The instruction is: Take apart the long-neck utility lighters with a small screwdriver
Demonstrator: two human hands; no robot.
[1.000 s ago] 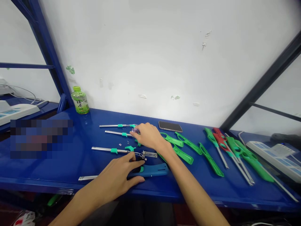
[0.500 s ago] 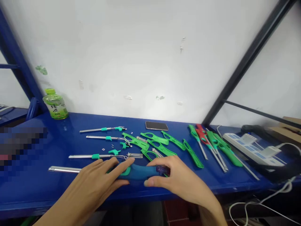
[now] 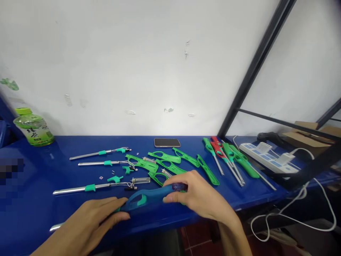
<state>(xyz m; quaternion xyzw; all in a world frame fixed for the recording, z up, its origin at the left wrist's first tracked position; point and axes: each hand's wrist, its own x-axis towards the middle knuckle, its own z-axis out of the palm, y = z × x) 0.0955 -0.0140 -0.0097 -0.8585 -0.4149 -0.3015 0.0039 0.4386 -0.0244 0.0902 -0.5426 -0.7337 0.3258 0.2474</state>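
Note:
A blue long-necked lighter (image 3: 153, 196) with a green trigger lies level across both hands, low over the front of the blue table. My left hand (image 3: 93, 217) is closed round its neck end, and the metal tube's tip shows past the hand at left. At the purple butt end, my right hand (image 3: 189, 193) grips it between thumb and fingers. Behind it lie several metal lighter tubes (image 3: 98, 163) with wires, small green triggers (image 3: 115, 179), clear fuel tanks (image 3: 141, 180) and open green handle shells (image 3: 186, 157).
Whole green lighters (image 3: 246, 166) and a red lighter (image 3: 218, 146) lie at right beside a white power strip (image 3: 269, 158) with cables. A phone (image 3: 167, 143) rests near the wall. At far left stands a green bottle (image 3: 34, 128). A dark metal post (image 3: 253, 67) rises at right.
My left hand has slid left along the lighter, baring the green trigger. The lighter now tilts slightly, left end lower. My right hand keeps its grip. The view has shifted right.

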